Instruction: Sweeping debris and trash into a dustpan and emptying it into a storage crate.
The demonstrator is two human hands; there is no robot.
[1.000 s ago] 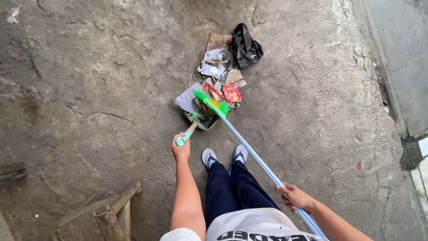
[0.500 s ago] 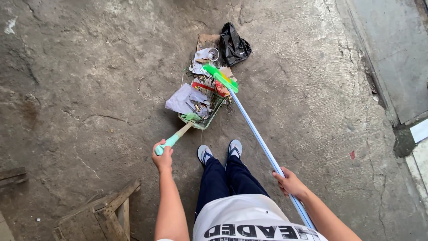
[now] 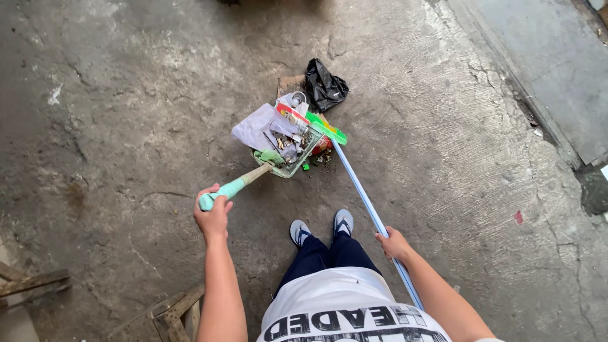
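My left hand point(image 3: 213, 215) grips the mint-green handle of a dustpan point(image 3: 288, 166). The pan sits tilted on the concrete floor, filled with paper, wrappers and other scraps point(image 3: 276, 134). My right hand point(image 3: 393, 244) holds the pale blue pole of a broom point(image 3: 362, 199). Its green head point(image 3: 327, 128) rests at the pan's far right edge, against the litter. A black plastic bag point(image 3: 323, 87) and a piece of brown cardboard point(image 3: 288, 84) lie on the floor just beyond the pan.
My feet in sandals point(image 3: 322, 227) stand just behind the pan. Wooden pieces point(image 3: 170, 310) lie at the lower left, with more wood point(image 3: 30, 281) at the left edge. A raised concrete strip point(image 3: 544, 69) runs along the right side.
The broom head has swept back toward the pan and more litter now lies in it. The pan has shifted left and my left hand has drawn back. The view has moved.
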